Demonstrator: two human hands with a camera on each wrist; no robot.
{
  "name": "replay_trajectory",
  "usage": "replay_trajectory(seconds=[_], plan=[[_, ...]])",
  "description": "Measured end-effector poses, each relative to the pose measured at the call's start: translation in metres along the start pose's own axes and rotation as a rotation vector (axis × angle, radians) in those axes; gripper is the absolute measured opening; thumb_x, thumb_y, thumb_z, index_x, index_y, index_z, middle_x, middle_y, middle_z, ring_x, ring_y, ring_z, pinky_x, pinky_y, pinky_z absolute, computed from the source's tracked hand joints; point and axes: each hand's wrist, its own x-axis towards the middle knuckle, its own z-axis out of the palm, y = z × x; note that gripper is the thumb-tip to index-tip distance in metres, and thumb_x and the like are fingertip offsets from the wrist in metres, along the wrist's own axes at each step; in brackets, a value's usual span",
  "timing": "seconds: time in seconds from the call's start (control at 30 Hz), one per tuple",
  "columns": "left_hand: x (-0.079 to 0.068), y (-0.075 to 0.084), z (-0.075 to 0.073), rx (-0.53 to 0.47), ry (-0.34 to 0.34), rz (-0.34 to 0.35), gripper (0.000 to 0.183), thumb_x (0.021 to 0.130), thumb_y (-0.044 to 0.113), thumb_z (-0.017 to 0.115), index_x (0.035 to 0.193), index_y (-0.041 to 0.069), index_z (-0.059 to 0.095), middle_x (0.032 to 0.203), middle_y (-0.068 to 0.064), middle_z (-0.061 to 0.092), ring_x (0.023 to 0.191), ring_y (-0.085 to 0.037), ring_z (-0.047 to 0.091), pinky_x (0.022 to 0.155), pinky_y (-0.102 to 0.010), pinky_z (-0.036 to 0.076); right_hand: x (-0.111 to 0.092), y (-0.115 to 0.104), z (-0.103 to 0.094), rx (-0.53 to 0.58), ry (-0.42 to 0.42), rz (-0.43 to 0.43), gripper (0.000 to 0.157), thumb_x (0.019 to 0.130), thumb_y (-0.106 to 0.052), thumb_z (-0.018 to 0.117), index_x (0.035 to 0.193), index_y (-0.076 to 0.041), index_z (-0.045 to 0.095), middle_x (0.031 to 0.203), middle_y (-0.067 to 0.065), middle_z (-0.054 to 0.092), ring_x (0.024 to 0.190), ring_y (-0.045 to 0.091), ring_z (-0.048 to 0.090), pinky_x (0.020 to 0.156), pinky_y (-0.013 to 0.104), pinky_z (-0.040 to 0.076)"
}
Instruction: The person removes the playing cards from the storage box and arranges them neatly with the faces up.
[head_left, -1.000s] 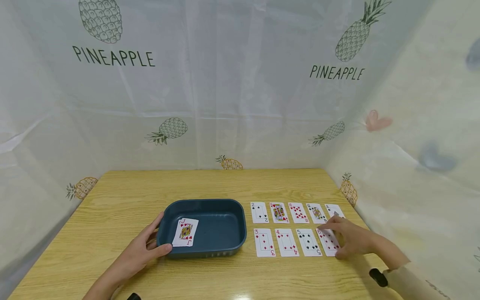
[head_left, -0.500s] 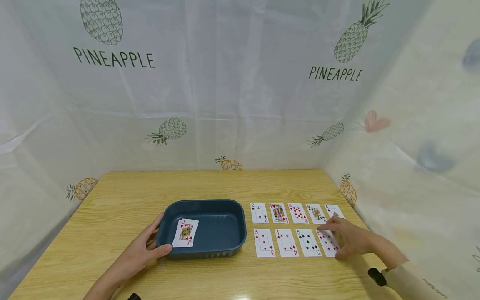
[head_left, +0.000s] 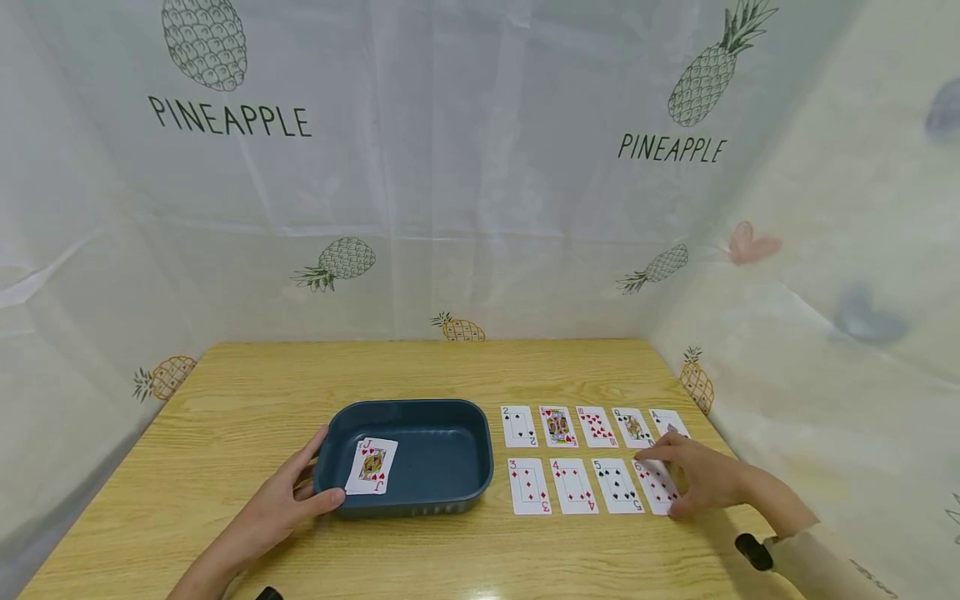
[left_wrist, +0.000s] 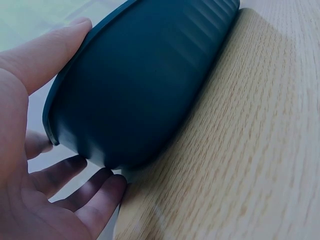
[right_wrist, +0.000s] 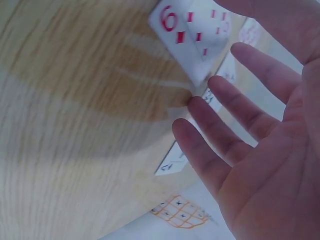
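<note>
A dark blue plastic tray (head_left: 427, 506) sits on the wooden table, with a jack of hearts (head_left: 372, 467) lying face up inside it. My left hand (head_left: 281, 500) holds the tray's left end, thumb at the rim and fingertips against the outer wall (left_wrist: 125, 90). Over at the right, my right hand (head_left: 697, 475) rests over the six of diamonds (head_left: 654, 483). Its index finger reaches the card's top edge and the thumb lies by the lower right corner. The right wrist view shows the fingers loosely extended beside that six (right_wrist: 187, 35); exact contact cannot be told.
Face-up cards lie in two rows right of the tray. The back row has a two (head_left: 518, 426), king (head_left: 558, 426), ten (head_left: 597, 427), queen (head_left: 632, 426) and partly covered ace (head_left: 667, 421). In front lie a three (head_left: 529, 486), four (head_left: 573, 486) and five (head_left: 618, 486).
</note>
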Motion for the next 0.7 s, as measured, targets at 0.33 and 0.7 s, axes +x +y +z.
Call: replay_trajectory(seconds=[0.33, 0.7], plan=[[0.000, -0.001, -0.002, 0.031, 0.017, -0.006, 0.099, 0.102, 0.020, 0.074, 0.173, 0.023, 0.006, 0.168, -0.029, 0.028, 0.145, -0.047, 0.046, 0.096, -0.018, 0.052, 0.037, -0.054, -0.015, -0.082, 0.165, -0.078, 0.056, 0.093, -0.017, 0.084, 0.143, -0.004, 0.063, 0.131, 0.010, 0.060, 0.111, 0.026, 0.064, 0.085, 0.041, 0.057], [0.000, 0.001, -0.001, 0.031, 0.010, 0.015, 0.098, 0.102, 0.018, 0.074, 0.173, 0.020, 0.006, 0.166, -0.029, 0.031, 0.144, -0.043, 0.049, 0.097, -0.017, 0.052, 0.137, -0.155, 0.011, -0.006, 0.266, -0.155, 0.063, 0.096, -0.019, 0.081, 0.153, -0.012, 0.057, 0.140, 0.007, 0.059, 0.119, 0.022, 0.060, 0.096, 0.046, 0.055]])
